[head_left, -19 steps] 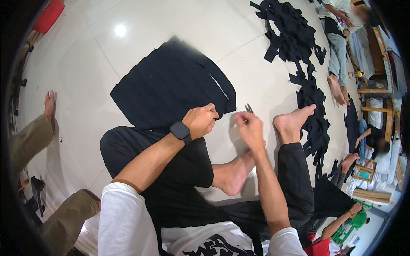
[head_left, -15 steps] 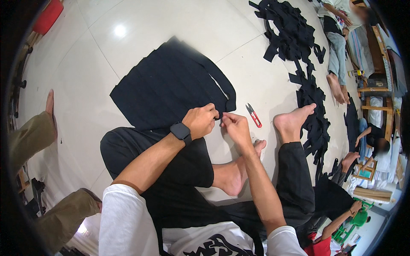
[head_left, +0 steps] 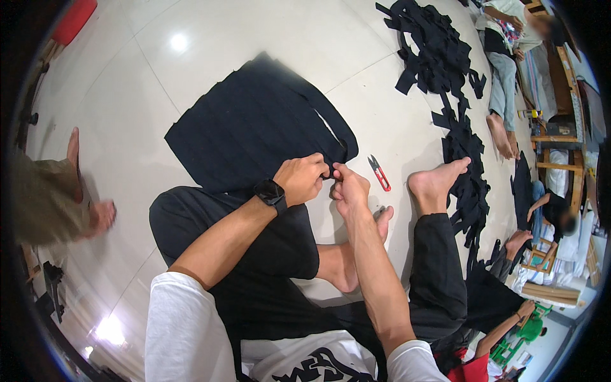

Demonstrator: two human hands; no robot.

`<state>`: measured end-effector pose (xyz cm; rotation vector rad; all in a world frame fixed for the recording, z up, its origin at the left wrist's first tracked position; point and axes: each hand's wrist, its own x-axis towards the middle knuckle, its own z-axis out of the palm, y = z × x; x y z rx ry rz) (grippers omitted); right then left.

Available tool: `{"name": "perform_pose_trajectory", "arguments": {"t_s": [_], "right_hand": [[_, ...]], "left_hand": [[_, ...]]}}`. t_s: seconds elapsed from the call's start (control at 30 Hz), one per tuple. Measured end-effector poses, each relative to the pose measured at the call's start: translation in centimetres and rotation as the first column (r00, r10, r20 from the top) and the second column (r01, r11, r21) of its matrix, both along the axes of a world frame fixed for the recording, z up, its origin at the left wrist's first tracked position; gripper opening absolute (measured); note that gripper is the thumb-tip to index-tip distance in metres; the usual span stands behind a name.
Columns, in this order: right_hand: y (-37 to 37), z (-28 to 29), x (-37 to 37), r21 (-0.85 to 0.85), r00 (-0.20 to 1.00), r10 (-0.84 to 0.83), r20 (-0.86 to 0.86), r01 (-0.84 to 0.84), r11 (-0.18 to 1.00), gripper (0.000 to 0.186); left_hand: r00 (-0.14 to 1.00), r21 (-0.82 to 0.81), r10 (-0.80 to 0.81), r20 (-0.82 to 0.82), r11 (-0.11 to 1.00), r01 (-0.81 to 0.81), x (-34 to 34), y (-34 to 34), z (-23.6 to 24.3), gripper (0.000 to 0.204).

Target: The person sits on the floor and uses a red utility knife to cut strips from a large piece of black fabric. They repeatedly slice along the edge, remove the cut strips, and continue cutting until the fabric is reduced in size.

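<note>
Fingers [head_left: 340, 169] of left hand [head_left: 302, 181] and right hand [head_left: 352, 191] apparently pinch black cloth [head_left: 248, 127]

Hands [head_left: 301, 181] close together at black cloth [head_left: 248, 121], red snips [head_left: 379, 172] on floor [head_left: 344, 44]

Wide open floor [head_left: 216, 38] beyond the black cloth [head_left: 254, 121], a clean lane up top! Right of the right grip [head_left: 352, 189], though, red-handled snips [head_left: 382, 176] block the low path, then the wearer's right foot [head_left: 436, 181], and past that a tangle of black strips [head_left: 439, 70] walls off the side.
</note>
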<state>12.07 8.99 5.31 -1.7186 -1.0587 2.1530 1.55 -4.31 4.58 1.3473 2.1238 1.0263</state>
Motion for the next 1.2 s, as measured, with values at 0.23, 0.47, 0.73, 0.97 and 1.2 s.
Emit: {"name": "perform_pose_trajectory", "arguments": {"t_s": [0.23, 0.47, 0.73, 0.97, 1.2], "right_hand": [[0.2, 0.0, 0.2, 0.053, 1.0, -0.008, -0.016, 0.009, 0.999, 0.008], [0.3, -0.1, 0.8, 0.103, 0.998, 0.055, -0.021, -0.053, 0.993, 0.008], [0.1, 0.1, 1.8, 0.116, 0.997, 0.057, -0.053, -0.05, 0.992, 0.01], [-0.8, 0.0, 2.3, 0.198, 0.992, 0.041, -0.117, -0.017, 0.98, 0.012], [-1.2, -0.3, 2.6, -0.07, 0.939, -0.16, -0.305, 0.146, 0.987, 0.014]], "left_hand": [[0.93, -0.066, 0.053, -0.363, 0.994, -0.083, -1.3, 1.5, -0.4, 0.064], [0.913, -0.202, 0.015, -0.408, 0.974, -0.106, -1.0, 0.7, -2.3, 0.077], [0.911, -0.251, -0.014, -0.413, 0.963, -0.099, -0.9, 0.6, -2.1, 0.078], [0.912, -0.269, -0.018, -0.409, 0.958, -0.102, -0.8, 0.8, -1.9, 0.079], [0.919, -0.277, 0.002, -0.394, 0.953, -0.121, -0.9, 0.8, -1.5, 0.082]]}}
